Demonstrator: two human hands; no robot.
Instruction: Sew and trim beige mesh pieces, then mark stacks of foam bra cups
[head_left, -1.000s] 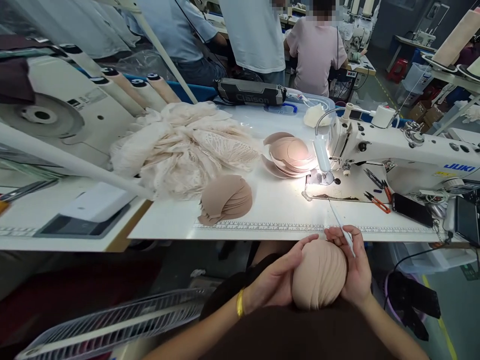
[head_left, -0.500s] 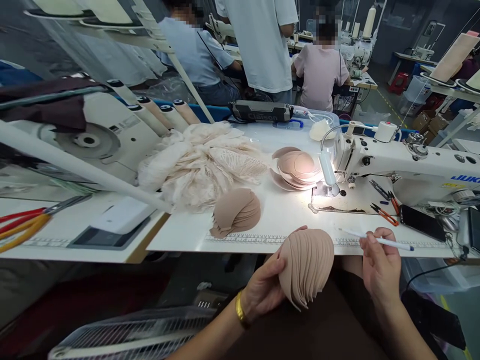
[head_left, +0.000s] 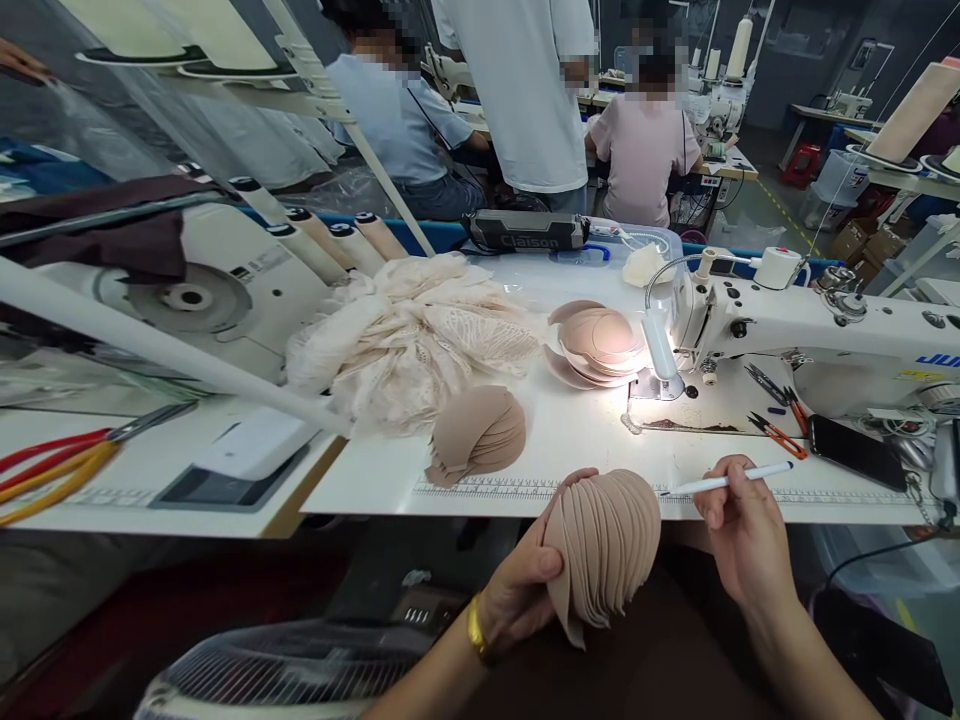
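Since a moment ago my white pen [head_left: 726,483] has tipped so that its right end sits higher, and the fanned stack of beige cups [head_left: 604,545] has dropped a little. My left hand [head_left: 521,590] is closed around the stack's left side, holding it just off the near edge of the worktop [head_left: 585,435]. My right hand [head_left: 742,545] pinches the pen just right of the stack. Farther in lie a second cup stack [head_left: 478,435] and a lace heap [head_left: 412,335], and a sewing machine [head_left: 825,325] stands at the right.
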